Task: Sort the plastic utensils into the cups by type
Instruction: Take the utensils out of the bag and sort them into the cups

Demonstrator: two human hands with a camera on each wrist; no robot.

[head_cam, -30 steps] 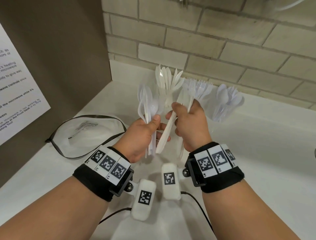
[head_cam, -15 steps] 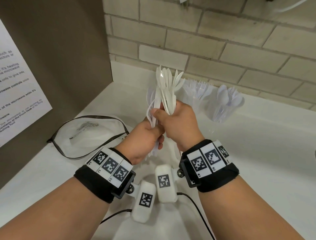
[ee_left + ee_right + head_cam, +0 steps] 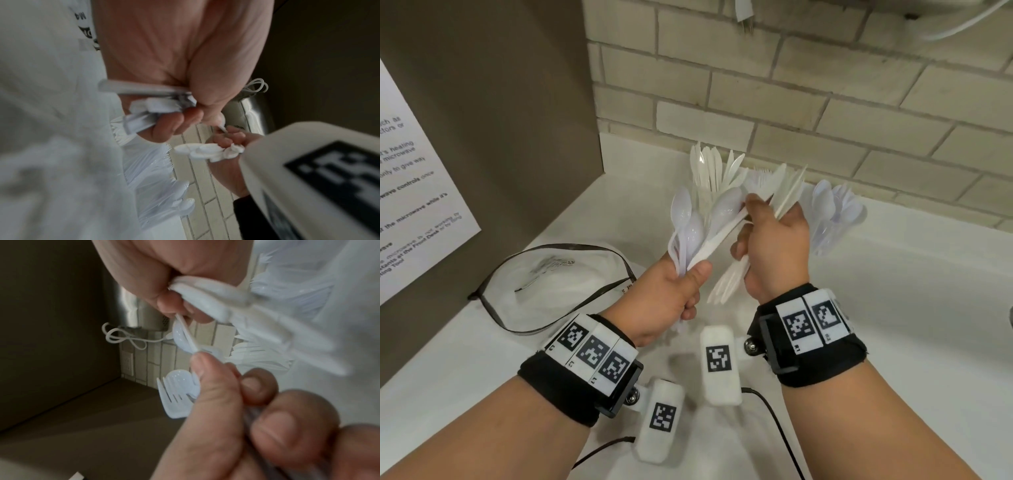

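Observation:
My left hand [image 3: 688,277] grips a mixed bundle of white plastic utensils [image 3: 688,226] by the handles, spoon bowls up. My right hand [image 3: 750,219] holds several white knives [image 3: 787,192], and its thumb and forefinger pinch one more utensil [image 3: 187,335] in the left hand's bundle. The handle ends [image 3: 160,105] stick out below my left fist. Behind the hands stand clear cups: one of knives [image 3: 709,168], one of forks [image 3: 760,174], mostly hidden, and one of spoons [image 3: 835,212] on the right.
A white bag with a black drawstring [image 3: 551,274] lies on the white counter [image 3: 893,325] at the left. A brown panel with a paper notice [image 3: 421,205] closes the left side. A brick wall [image 3: 825,102] runs along the back. Thin black cables trail below my wrists.
Half a second ago both hands were clasped together round the bundle. The right hand has since drawn off to the right with its knives, and the bundle has fanned out.

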